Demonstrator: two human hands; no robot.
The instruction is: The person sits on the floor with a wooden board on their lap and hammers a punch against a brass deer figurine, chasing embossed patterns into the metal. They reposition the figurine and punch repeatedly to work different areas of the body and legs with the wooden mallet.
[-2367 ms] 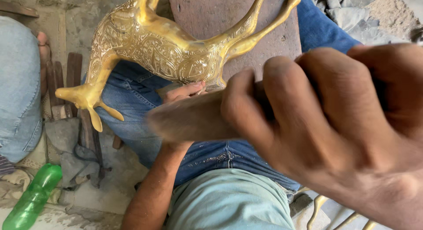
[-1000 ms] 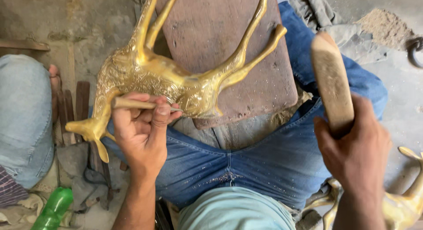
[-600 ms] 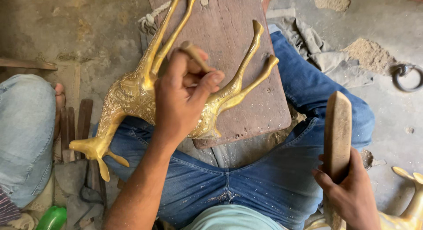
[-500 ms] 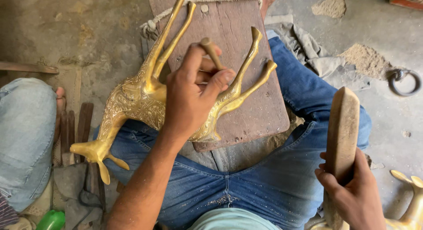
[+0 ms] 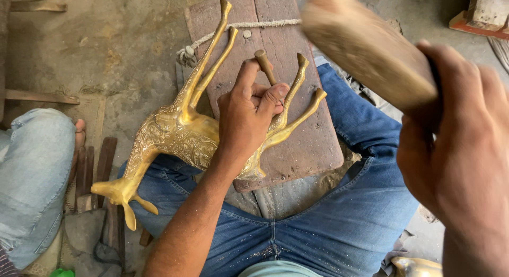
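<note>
A golden brass deer figure lies on its side across my lap and a reddish wooden board, legs pointing away from me. My left hand rests on the deer's belly and is shut on a thin metal punch that stands tilted between the legs. Close to the camera, my right hand is raised and shut on a blurred wooden mallet, well above the punch. My blue jeans show below.
Another person's knee in pale jeans is at the left. Dark metal tools lie on the ground beside the deer's head. A knotted rope crosses the board's far end. A second brass piece shows at the bottom right.
My right hand has swung the mallet up from low at the right to high near the camera. My left hand stays on the deer with the punch.
</note>
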